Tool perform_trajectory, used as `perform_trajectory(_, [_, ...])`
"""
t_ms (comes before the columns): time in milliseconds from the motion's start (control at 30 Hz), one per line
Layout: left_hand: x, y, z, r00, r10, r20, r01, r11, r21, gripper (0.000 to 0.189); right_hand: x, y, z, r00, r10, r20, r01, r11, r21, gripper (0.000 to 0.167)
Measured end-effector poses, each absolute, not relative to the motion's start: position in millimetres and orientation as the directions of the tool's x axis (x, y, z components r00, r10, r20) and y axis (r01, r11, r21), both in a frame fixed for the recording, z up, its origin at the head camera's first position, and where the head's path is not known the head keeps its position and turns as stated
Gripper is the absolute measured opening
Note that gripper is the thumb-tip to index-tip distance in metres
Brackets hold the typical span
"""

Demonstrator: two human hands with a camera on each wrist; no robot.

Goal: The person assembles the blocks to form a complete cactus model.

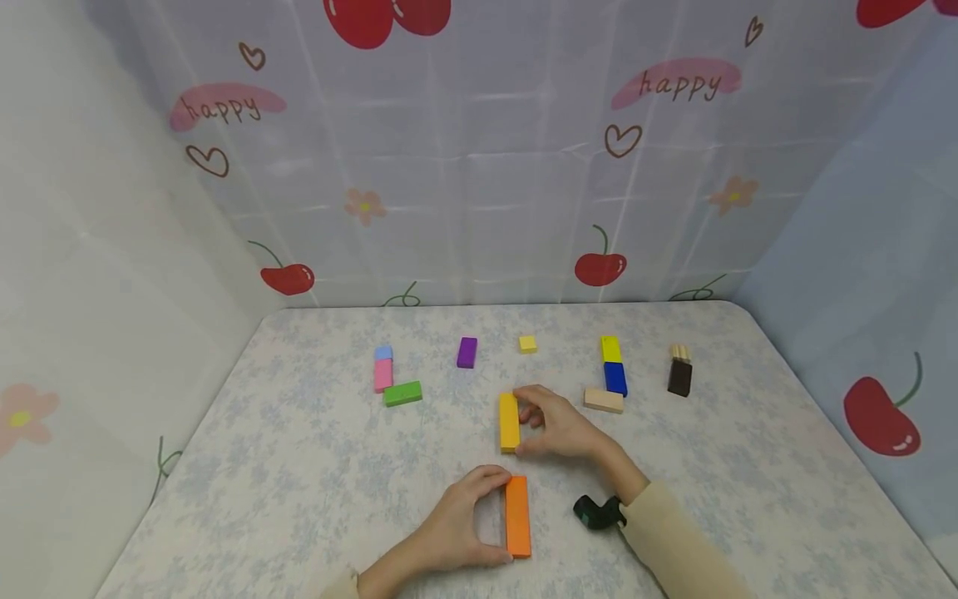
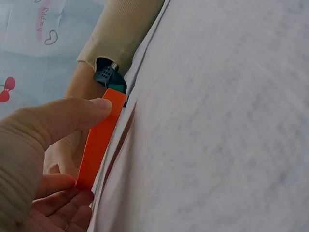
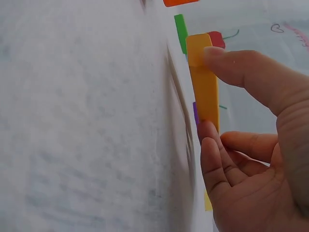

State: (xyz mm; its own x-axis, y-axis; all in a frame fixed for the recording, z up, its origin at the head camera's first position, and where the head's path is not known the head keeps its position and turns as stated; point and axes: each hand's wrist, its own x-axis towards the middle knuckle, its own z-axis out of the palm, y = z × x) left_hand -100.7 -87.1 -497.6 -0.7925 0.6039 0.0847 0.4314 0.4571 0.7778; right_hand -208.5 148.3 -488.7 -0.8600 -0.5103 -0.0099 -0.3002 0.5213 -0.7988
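My left hand (image 1: 458,522) holds an orange block (image 1: 518,517) by its two ends, thumb at the near end and fingertips at the far one. In the left wrist view the thumb presses on the top end of the orange block (image 2: 101,140). Farther from me, my right hand (image 1: 560,424) pinches a yellow-orange block (image 1: 509,423) lengthwise between thumb and fingers. The right wrist view shows the thumb on one end of that block (image 3: 205,87) and a fingertip at the other. Both blocks point away from me, the orange one nearer.
To the left lie green (image 1: 403,393), pink (image 1: 383,376) and light blue (image 1: 383,353) blocks. Purple (image 1: 467,353) and pale yellow (image 1: 527,344) blocks sit farther back. At right are yellow (image 1: 610,349), blue (image 1: 615,378), beige (image 1: 603,400) and dark brown (image 1: 679,377) blocks. A black device (image 1: 597,512) hangs at the right wrist.
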Motion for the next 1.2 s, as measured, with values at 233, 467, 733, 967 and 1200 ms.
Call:
perform_trajectory(233, [-94, -87, -497, -0.815, 0.572, 0.090, 0.428, 0.490, 0.760, 0.081, -196, 146, -489, -0.844, -0.536, -0.026, -0.302, 0.514, -0.803, 0.086])
perform_trajectory(467, [-96, -89, -503, -0.817, 0.565, 0.113, 0.445, 0.494, 0.747, 0.082, -190, 148, -494, -0.832, -0.555, 0.004, -0.335, 0.498, -0.800, 0.085])
perform_trajectory(733, [-97, -90, -506, -0.807, 0.581, 0.106, 0.450, 0.488, 0.748, 0.083, -188, 148, -497, -0.814, -0.579, 0.041, -0.399, 0.508, -0.763, 0.084])
perform_trajectory(967, [-98, -90, -507, -0.799, 0.591, 0.110, 0.458, 0.480, 0.748, 0.084, -188, 148, -496, -0.804, -0.594, 0.035, -0.408, 0.507, -0.759, 0.083])
perform_trajectory(1200, [-99, -89, -507, -0.797, 0.594, 0.110, 0.456, 0.470, 0.756, 0.084, -187, 148, -494, -0.806, -0.590, 0.039, -0.397, 0.492, -0.775, 0.078])
